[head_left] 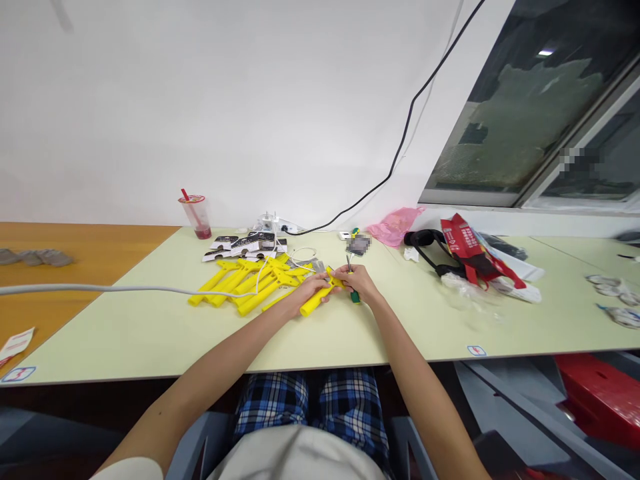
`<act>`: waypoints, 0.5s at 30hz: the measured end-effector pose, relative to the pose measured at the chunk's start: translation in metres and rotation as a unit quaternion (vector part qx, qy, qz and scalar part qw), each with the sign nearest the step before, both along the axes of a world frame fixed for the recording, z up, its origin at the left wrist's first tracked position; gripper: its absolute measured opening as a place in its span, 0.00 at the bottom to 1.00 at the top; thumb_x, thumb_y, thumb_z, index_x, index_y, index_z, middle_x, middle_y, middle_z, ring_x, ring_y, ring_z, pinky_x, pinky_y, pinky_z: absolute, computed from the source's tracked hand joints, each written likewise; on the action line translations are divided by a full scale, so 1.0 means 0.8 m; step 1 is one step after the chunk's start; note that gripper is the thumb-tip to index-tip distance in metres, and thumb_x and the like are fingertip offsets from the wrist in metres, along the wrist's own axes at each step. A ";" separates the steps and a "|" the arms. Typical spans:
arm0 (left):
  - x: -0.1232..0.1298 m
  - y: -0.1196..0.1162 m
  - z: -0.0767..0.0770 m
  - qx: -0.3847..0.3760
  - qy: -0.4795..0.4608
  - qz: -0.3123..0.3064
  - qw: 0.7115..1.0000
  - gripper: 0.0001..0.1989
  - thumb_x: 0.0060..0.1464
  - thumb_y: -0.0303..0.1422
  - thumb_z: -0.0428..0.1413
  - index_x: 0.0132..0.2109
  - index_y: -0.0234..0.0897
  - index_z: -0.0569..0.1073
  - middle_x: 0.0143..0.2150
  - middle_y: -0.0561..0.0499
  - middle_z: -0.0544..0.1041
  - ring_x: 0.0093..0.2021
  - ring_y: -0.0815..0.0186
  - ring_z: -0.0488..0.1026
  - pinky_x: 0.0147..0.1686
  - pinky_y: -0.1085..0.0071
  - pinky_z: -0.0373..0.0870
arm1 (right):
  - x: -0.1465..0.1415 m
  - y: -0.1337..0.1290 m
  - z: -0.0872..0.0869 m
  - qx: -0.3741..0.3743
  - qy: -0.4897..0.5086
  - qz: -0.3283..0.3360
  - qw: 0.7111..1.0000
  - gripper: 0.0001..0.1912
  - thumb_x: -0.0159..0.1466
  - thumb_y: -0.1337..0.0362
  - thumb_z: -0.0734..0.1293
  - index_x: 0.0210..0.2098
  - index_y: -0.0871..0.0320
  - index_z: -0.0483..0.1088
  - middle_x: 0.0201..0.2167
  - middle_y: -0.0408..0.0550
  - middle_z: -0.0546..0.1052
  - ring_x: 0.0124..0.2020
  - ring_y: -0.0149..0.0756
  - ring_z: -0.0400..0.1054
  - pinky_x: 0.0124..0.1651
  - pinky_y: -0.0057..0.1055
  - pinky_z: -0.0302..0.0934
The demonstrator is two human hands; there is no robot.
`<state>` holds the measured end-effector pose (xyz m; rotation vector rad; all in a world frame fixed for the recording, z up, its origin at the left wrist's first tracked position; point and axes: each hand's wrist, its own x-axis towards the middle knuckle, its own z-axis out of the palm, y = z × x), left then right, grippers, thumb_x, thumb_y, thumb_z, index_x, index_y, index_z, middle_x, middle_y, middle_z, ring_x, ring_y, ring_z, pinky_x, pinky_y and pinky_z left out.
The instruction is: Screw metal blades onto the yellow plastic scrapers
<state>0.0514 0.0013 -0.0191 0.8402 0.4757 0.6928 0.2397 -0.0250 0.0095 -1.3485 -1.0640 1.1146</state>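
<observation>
A yellow plastic handle with a forked head sits in my left hand, its tube end pointing toward me. My right hand is closed at the forked head, fingertips against it. A screwdriver with a green handle passes through my right hand; its metal shaft sticks out beyond the fingers, and its middle is hidden. Just left of my left hand lies a pile of similar yellow handles, with a white cable across it. Behind the pile are several black and white cards.
A plastic cup with a red straw stands back left. A power strip lies by the wall. A pink bag, black headphones and a red package lie to the right. A grey cable crosses the left side.
</observation>
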 end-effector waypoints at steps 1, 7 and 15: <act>0.000 0.000 0.000 0.001 -0.001 0.001 1.000 0.20 0.50 0.22 0.65 0.50 0.35 0.72 0.52 0.39 0.82 0.45 0.58 0.87 0.20 0.78 0.64 | -0.001 0.000 0.001 0.001 0.000 -0.001 1.000 0.30 0.38 0.52 0.91 0.29 0.59 0.75 0.16 0.34 0.65 0.17 0.22 0.51 0.15 0.22 0.45; -0.001 0.000 0.001 -0.003 0.012 0.003 1.000 0.22 0.51 0.21 0.65 0.52 0.36 0.70 0.47 0.40 0.83 0.43 0.57 0.87 0.21 0.77 0.65 | -0.005 -0.003 0.006 0.007 -0.005 -0.001 1.000 0.28 0.41 0.54 0.90 0.31 0.61 0.77 0.16 0.35 0.65 0.17 0.22 0.52 0.15 0.23 0.45; -0.001 0.001 0.004 -0.015 0.019 0.006 1.000 0.25 0.52 0.20 0.64 0.54 0.37 0.67 0.45 0.40 0.83 0.41 0.56 0.87 0.21 0.76 0.65 | -0.007 -0.004 0.006 0.011 -0.006 -0.005 1.000 0.28 0.43 0.54 0.90 0.29 0.59 0.74 0.16 0.35 0.66 0.17 0.23 0.52 0.16 0.22 0.46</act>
